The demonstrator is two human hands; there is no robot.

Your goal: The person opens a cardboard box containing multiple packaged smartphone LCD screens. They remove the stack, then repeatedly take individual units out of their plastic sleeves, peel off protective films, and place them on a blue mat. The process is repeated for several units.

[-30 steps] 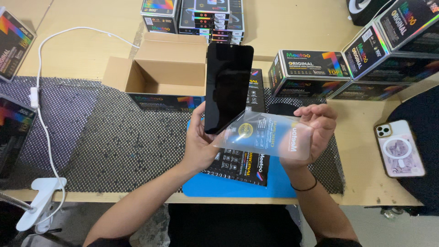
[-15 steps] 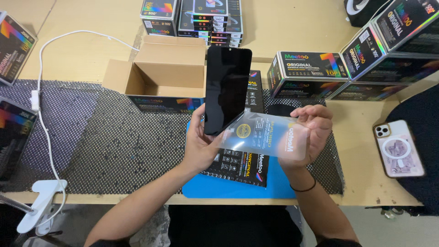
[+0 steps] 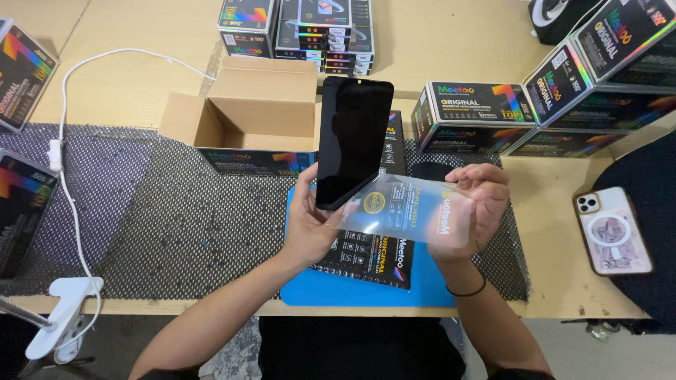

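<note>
far left: we've got a white cable (image 3: 67,183) running down to a white clamp (image 3: 65,299) at the table edge, plus dark printed boxes cut off by the frame, so no idea how many there are

mesh mat (image 3: 190,211): dark, grippy looking, covers most of the near table

open carton (image 3: 243,112): brown cardboard, flaps up, looks empty from our angle but the near inside wall is hidden

left hand (image 3: 310,222): closed around the lower end of the black screen panel (image 3: 354,141), thumb on the front, panel standing nearly upright above the blue pad (image 3: 366,285)

right hand (image 3: 473,211): fingers curled round the far end of the clear protective film (image 3: 408,211), pinching it flat-ish and tilted

where they meet: the film's left edge touches the panel's lower corner. Whether it's actually stuck there or just resting, we can't tell

step, our guess: looks like the film and the panel are being parted or joined at that corner. Either way the next move wants a slow, even pull or lay with the panel held steady so the film doesn't crease

under the hands: a flat black printed pack (image 3: 370,250) on the pad, mostly covered

right side: stacked black boxes (image 3: 486,116), then a phone in a pale case (image 3: 614,231) lying face down near the edge

hard to see: glare on the film washes out its surface, and a dark shape at far right is cropped
</note>
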